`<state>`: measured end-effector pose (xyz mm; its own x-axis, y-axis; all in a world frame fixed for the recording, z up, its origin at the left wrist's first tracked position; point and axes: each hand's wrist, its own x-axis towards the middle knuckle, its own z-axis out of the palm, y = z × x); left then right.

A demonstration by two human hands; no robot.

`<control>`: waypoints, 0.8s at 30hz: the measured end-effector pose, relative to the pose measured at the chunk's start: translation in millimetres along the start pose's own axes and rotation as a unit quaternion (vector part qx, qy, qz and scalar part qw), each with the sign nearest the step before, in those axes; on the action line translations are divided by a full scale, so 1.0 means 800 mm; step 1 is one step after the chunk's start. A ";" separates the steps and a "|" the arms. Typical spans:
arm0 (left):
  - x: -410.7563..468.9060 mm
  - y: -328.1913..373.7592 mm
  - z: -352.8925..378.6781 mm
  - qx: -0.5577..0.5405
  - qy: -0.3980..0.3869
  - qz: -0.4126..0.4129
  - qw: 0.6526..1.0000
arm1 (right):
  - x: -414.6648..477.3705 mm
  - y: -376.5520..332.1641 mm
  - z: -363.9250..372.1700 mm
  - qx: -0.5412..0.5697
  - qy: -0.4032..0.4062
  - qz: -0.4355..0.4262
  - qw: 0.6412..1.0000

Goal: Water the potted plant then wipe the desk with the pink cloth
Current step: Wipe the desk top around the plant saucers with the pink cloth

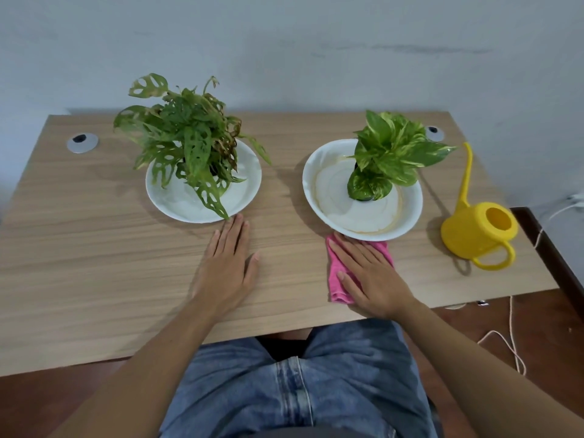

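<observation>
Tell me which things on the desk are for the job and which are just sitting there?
For the job: pink cloth under the right hand, yellow watering can, two potted plants, the desk.

Just there: left hand resting flat, white plates, silver cable caps, white cord.

I see bare desk [94, 248] on the near left, wide enough for a hand to pass freely. Across the middle, two white plates [177, 200] [407, 216] with leafy plants [186, 143] [392, 153] block the way, leaving only a narrow lane between them. On the right, the yellow watering can [477, 235] stands just beside the right plate.
</observation>
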<state>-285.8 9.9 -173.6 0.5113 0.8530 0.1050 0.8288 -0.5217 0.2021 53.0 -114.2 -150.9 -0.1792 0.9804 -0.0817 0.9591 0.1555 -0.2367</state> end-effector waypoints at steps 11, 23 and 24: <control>-0.001 0.002 0.005 0.003 0.002 -0.009 1.000 | 0.010 -0.015 0.007 -0.020 0.028 0.009 0.999; -0.001 0.001 0.005 -0.014 0.002 -0.013 1.000 | 0.124 -0.075 0.022 -0.010 0.044 0.001 0.999; -0.001 0.001 0.005 -0.016 0.001 -0.012 1.000 | 0.139 -0.080 0.022 -0.008 0.042 0.000 0.999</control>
<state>-284.8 8.8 -177.5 0.4900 0.8657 0.1017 0.8336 -0.4995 0.2358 -32.5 -17.5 -162.0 -0.1608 0.9870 -0.0006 0.9627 0.1567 -0.2206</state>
